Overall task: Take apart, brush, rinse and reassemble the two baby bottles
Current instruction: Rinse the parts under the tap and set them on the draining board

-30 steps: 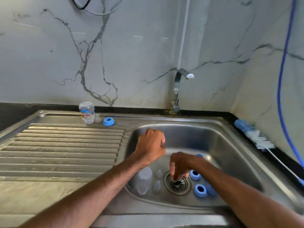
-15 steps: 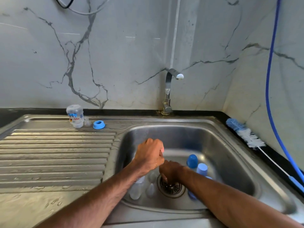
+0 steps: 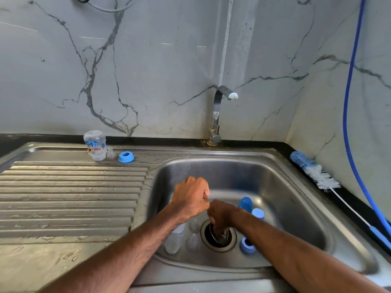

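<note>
A clear baby bottle (image 3: 176, 237) lies in the sink basin (image 3: 285, 197), partly hidden under my left forearm. Two clear teats (image 3: 193, 242) lie beside it. Two blue caps (image 3: 245, 204) and a blue collar ring (image 3: 246, 247) sit right of the drain. My right hand (image 3: 222, 216) reaches down and pinches the metal drain strainer (image 3: 220, 236), which sits tilted in the drain hole. My left hand (image 3: 191, 197) hovers above the basin as a fist with nothing visible in it. A second bottle (image 3: 95, 144) stands upside down on the drainboard with a teat (image 3: 111, 155) and a blue ring (image 3: 126, 156).
A bottle brush (image 3: 317, 176) with blue and white bristles lies on the dark counter at the right. The tap (image 3: 218, 115) stands behind the basin with no water running. A blue hose (image 3: 349, 102) hangs down the right wall. The ribbed drainboard (image 3: 69, 197) is wet.
My right hand has stayed at the drain strainer, which now looks lifted and tilted. My left fist has dropped closer to the right hand. The camera has shifted to the right.
</note>
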A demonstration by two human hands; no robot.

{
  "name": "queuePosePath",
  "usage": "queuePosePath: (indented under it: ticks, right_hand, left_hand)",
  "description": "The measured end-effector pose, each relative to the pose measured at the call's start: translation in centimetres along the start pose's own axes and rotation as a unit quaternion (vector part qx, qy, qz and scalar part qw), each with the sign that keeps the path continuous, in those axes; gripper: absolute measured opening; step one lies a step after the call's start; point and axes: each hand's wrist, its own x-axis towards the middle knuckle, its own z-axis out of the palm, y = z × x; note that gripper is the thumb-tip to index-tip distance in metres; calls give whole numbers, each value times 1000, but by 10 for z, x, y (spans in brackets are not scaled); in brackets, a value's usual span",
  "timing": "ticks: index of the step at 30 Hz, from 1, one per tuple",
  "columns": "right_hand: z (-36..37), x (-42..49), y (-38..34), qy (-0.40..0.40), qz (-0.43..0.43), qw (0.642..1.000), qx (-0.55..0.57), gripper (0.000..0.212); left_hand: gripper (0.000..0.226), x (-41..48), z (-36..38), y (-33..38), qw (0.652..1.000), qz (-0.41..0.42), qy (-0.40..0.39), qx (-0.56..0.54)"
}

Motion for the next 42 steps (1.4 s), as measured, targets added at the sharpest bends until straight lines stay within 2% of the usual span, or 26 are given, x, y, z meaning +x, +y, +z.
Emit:
queuePosePath:
  ticks: [4, 9, 15, 18, 24, 27, 29, 31, 33, 36, 39, 40, 42]
  right_hand:
    - [-8, -4, 8, -1, 30, 999, 38, 26]
    - [-32, -8, 26, 71, 73, 985, 136, 9]
    - [-44, -18, 84, 200, 168, 955, 141, 19]
    - [-41, -15, 102, 179, 196, 952, 150, 14]
    - [-21, 9, 99, 55, 172, 982, 52, 50]
    - [-16, 16, 99, 55, 173, 982, 60, 50]
    - [-22, 17, 102, 106, 169, 974, 112, 38]
    - [-32, 17, 103, 191, 159, 942, 226, 27]
    - [-47, 13, 95, 250, 163, 879, 372, 23]
    - [-68, 5, 76, 279, 166, 797, 509, 34]
    - [-85, -1, 60, 324, 145, 721, 595, 47]
    - [-89, -3, 56, 319, 129, 698, 628, 48]
    - [-93, -5, 49, 290, 93, 669, 678, 51]
  left_hand:
    - [15, 1, -1, 0, 1000, -11, -13, 0]
    - [15, 5, -2, 0, 999, -29, -34, 10]
    - [15, 20, -1, 10, 998, -25, -48, 11]
    - [16, 32, 0, 22, 998, -26, -55, 8]
    - [17, 46, 19, 32, 998, -19, -67, 9]
    - [18, 45, 27, 29, 997, -21, -72, 15]
    - [18, 45, 26, 27, 997, -26, -73, 21]
    - [18, 46, 22, 25, 997, -33, -68, 23]
    - [22, 49, 17, 23, 998, -41, -47, 30]
    - [47, 59, 6, 19, 997, -22, -4, 67]
    - [78, 86, -9, 14, 980, 49, 69, 180]
    - [83, 100, -14, 13, 967, 77, 95, 225]
    - [78, 127, -23, 13, 933, 132, 127, 311]
